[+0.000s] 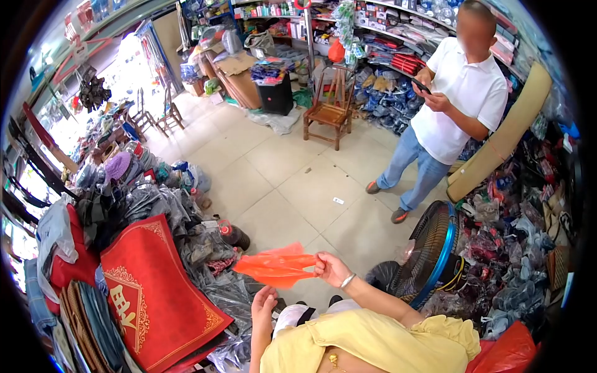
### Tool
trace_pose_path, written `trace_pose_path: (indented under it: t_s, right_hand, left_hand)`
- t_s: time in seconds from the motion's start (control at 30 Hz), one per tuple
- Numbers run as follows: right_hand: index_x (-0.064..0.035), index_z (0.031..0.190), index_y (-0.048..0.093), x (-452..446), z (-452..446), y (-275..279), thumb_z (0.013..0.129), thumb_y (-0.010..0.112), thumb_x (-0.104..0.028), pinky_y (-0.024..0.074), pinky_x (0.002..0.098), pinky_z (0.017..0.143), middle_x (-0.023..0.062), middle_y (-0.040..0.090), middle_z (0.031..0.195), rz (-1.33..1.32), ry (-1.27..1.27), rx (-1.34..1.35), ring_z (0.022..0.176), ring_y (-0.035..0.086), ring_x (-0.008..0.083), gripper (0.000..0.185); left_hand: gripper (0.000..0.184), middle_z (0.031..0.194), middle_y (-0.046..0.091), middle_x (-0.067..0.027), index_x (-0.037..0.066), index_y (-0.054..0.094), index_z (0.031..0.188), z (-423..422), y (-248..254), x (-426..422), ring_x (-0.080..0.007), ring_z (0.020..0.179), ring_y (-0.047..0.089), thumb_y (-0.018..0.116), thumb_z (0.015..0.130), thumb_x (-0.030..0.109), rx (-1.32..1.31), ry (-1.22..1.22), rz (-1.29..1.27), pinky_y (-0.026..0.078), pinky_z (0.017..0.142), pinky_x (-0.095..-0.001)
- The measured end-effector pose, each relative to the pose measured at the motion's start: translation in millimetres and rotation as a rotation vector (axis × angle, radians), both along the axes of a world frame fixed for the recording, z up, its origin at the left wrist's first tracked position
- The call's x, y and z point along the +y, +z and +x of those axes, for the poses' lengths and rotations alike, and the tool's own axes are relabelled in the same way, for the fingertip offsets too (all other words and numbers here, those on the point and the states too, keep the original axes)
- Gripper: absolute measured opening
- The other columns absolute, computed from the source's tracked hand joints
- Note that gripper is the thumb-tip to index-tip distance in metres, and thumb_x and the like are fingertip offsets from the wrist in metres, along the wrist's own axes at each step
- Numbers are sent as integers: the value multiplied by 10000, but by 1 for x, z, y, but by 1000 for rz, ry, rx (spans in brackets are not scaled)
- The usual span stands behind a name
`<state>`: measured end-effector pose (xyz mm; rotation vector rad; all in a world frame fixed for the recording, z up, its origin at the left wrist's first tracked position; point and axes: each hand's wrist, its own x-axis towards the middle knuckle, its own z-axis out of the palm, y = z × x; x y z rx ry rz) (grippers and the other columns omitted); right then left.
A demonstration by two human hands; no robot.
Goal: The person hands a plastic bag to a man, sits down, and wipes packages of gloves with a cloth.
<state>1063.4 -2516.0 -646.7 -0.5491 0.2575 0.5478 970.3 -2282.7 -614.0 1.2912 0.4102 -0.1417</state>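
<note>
A person in yellow [385, 339], right hand [333, 270] pinching an orange plastic bag [277, 267] between fingertips, holds the left hand [264, 303] just beside it, fingers loosely parted.

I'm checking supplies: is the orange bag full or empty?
Apparently empty: the bag looks thin and flat, without a bulge, where the right hand holds it.

floor [258, 177]: pale square tiles, ahead of grip | chair [329, 114]: wooden, farther ahead | two more chairs [169, 115]: far ahead, left of grip | shelves [388, 31]: packed, farthest ahead of grip | pole [309, 43]: upright, by shelves | light [123, 62]: bright white, far left of grip | panel [502, 138]: tan, tilted, ahead-right of grip | fan [426, 253]: black, blue rim, near right of grip
</note>
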Motion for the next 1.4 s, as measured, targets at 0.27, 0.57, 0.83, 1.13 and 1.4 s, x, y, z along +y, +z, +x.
trace_pose_path:
  t_s: [0.27,0.57,0.83,1.13,1.4]
  right_hand:
    - [-72,904,515,-5,-17,-19,893,461,-194,431,307,597,-13,415,596,-21,-23,64,551,429,123,133]
    - [-66,874,553,36,-17,4,859,553,-211,331,217,495,-40,438,604,-340,151,-133,528,400,58,146]
    - [-62,869,554,53,-11,7,845,576,-194,314,215,478,-46,443,602,-440,148,-120,521,399,59,136]
    - [-92,864,540,14,-3,12,885,493,-224,410,289,610,-43,417,636,57,58,56,593,427,100,142]
    - [-75,875,530,9,-17,-3,900,460,-194,451,313,622,-29,421,625,58,70,18,588,450,112,140]
  left_hand:
    - [351,1115,560,-85,23,476,1206,7,-4,-5,-158,983,544,527,870,110,3,-63,-14,429,813,-272]
    - [342,1092,570,-84,21,479,1195,1,0,2,-160,971,553,525,868,109,9,-32,-15,432,809,-273]
    - [335,1096,582,-90,26,477,1198,-5,-3,7,-168,975,564,513,876,113,14,2,2,438,792,-268]
    - [343,1112,568,-108,15,471,1204,0,5,2,-172,986,558,504,874,104,42,-4,29,439,806,-274]
    - [325,1080,560,-91,28,459,1204,7,-5,-4,-159,966,559,479,888,96,-34,-67,-18,459,798,-286]
